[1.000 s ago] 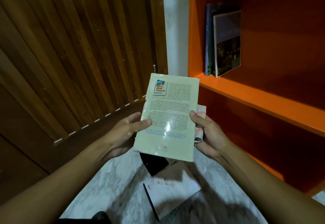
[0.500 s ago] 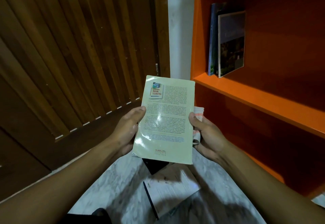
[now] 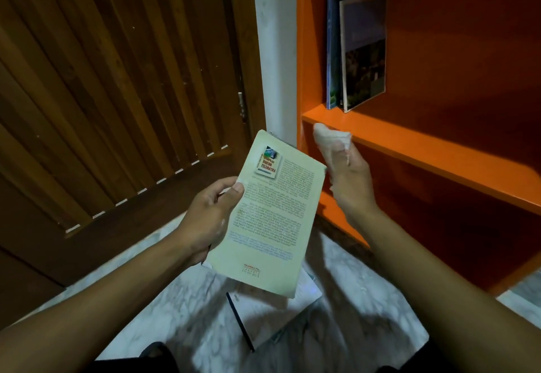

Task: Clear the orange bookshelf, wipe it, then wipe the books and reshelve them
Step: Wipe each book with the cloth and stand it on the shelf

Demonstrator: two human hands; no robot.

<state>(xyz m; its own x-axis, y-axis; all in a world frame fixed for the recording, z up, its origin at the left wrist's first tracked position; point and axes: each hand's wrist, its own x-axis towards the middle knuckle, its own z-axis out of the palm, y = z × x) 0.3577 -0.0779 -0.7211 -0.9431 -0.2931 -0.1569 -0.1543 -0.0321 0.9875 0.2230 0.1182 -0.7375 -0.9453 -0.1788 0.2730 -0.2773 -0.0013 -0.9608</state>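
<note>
two books [image 3: 355, 50] stand at the left end of the orange bookshelf [image 3: 409, 144]. left hand [image 3: 205, 220] grips a pale green paperback [image 3: 269, 217] by its left edge; right hand [image 3: 349, 176] clutches a white cloth [image 3: 330, 141] near the shelf's front edge.

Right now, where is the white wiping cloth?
In the head view, the white wiping cloth is in the right hand, raised near the orange shelf board's front edge.

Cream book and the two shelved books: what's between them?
In the head view, the right hand gripping a white cloth, in front of the orange shelf edge.
</note>
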